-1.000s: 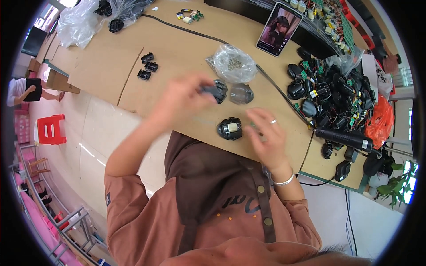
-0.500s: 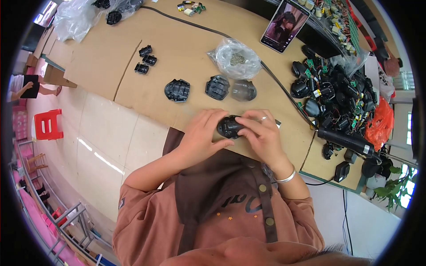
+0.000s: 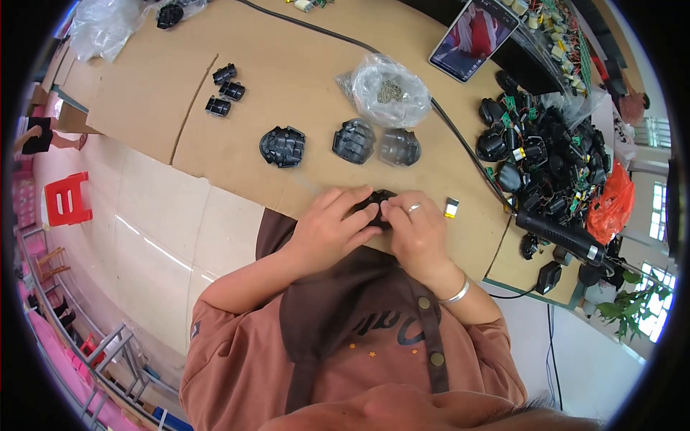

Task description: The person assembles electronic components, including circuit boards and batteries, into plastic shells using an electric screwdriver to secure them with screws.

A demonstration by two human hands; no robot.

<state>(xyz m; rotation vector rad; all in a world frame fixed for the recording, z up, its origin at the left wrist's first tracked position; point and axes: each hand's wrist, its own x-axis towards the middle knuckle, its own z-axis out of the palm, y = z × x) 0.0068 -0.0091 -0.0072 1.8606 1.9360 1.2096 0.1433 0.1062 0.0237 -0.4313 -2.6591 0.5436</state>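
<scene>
A small black plastic housing is held between my two hands over the table's near edge, mostly covered by my fingers. My left hand wraps its left side. The fingertips of my right hand, which wears a ring, press on its right side. Beyond my hands lie a black shell, another dark shell and a translucent smoky cover. A small silver and yellow battery-like piece rests right of my right hand.
Several small black parts sit at the left. A clear bag of screws lies behind the shells. A phone leans at the back. Black assemblies with wires pile up at the right, beside a black electric screwdriver and its cable.
My fingers have closed further over the housing, hiding more of it. My right hand has drawn in lower, leaving the battery-like piece in plain view. The camera view has shifted slightly.
</scene>
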